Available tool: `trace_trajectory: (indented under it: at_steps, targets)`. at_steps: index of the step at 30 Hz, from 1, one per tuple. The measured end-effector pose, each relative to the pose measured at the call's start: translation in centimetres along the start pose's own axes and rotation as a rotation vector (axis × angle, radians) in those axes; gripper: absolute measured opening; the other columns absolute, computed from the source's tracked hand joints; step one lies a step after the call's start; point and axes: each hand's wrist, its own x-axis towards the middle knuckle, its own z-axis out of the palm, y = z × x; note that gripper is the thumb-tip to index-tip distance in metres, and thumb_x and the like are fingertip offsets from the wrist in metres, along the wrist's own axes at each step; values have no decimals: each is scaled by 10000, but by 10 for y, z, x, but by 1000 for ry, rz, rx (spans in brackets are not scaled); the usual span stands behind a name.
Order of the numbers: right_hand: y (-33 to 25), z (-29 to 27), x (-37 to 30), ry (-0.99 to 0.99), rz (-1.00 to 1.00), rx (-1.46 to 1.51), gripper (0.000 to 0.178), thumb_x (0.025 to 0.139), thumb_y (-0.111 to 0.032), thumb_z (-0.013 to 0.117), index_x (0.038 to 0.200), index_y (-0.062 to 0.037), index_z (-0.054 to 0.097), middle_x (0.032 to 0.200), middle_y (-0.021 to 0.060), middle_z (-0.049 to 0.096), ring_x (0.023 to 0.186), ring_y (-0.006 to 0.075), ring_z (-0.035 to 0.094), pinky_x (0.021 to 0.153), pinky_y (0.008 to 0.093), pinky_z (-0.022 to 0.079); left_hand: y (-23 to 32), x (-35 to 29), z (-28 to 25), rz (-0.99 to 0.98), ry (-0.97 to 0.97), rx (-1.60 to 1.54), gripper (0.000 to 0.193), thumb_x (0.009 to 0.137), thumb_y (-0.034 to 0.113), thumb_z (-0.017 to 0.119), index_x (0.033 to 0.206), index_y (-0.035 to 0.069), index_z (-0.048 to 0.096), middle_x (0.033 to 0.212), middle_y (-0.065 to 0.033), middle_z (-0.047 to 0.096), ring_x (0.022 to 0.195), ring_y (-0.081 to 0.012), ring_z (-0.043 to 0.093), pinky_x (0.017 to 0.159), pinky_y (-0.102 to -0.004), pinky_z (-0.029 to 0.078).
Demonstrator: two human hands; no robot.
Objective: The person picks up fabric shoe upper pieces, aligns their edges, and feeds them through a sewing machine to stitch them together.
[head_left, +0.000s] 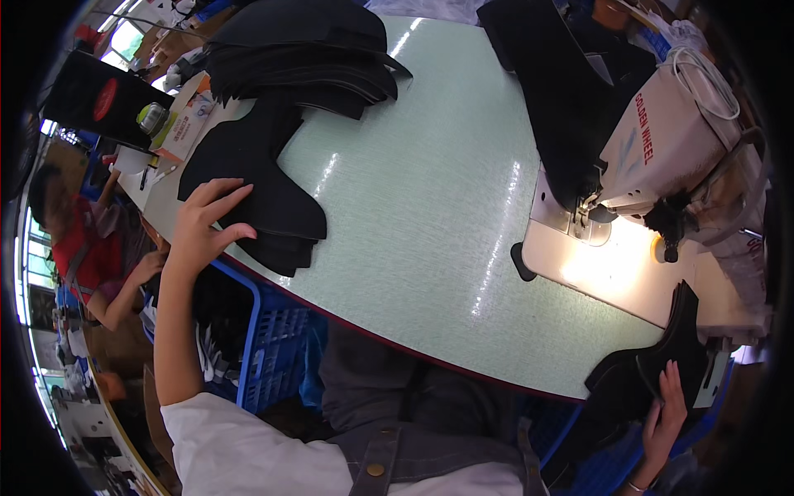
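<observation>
- Pale green tabletop point(413, 207) with a dark red front edge, in a cluttered workshop.
- Left hand point(203, 225): open, thumb spread, resting on layered black pieces point(277, 186) at the table's left.
- Right hand point(668, 407): fingers straight, open, laid on a black shaped piece point(616, 376) over the near right corner.
- Farther out: taller black stack point(298, 54) behind; lit sewing machine point(670, 136), right; blue crate point(277, 339) below; co-worker in red point(78, 248), far left.

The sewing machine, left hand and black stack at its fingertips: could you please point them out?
Sewing machine point(674, 140): head view, white housing.
Left hand point(205, 227): head view, back of hand.
Black stack point(277, 198): head view, top piece.
</observation>
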Motion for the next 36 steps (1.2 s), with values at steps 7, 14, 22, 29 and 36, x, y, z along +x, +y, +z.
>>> trace_trajectory:
  at_steps: [7,14,22,29,36]
  targets:
    - [-17,-7,23,211,28,-205,567,964,-348,508,1420,-12,484,1478,215,461,1366,407,445,1119,482,356,-12,0,13,54,41,73,579,679,80,714,1249,26,634,1159,-144,644,992,-335,625,868,-393,501]
    - [-117,-15,88,247,-578,-357,351,865,-117,575,1190,0,639,1197,200,632,1143,370,611,987,480,485,-8,30,19,-198,75,-272,713,663,-42,542,1366,73,563,1236,-187,543,1187,-347,525,1072,-380,383]
    - [-146,-2,155,74,-756,-296,431,770,-67,598,1188,42,596,825,73,484,720,185,530,712,342,502,193,83,11,266,-367,-507,925,508,0,613,1420,32,460,1432,-218,493,1332,-418,462,1126,-509,350]
    - [-140,14,166,67,-656,-195,495,748,-28,622,1219,114,568,951,137,542,809,244,587,659,343,477,227,112,22,643,-478,-543,878,549,78,739,1386,3,483,1469,-240,420,1349,-434,427,1100,-491,389]
    - [-140,24,165,141,-711,-336,537,761,-64,605,1265,112,544,1395,294,472,1222,444,533,942,424,499,248,105,54,617,-91,-355,540,614,96,734,1127,6,592,1095,-166,573,1039,-346,579,908,-399,454]
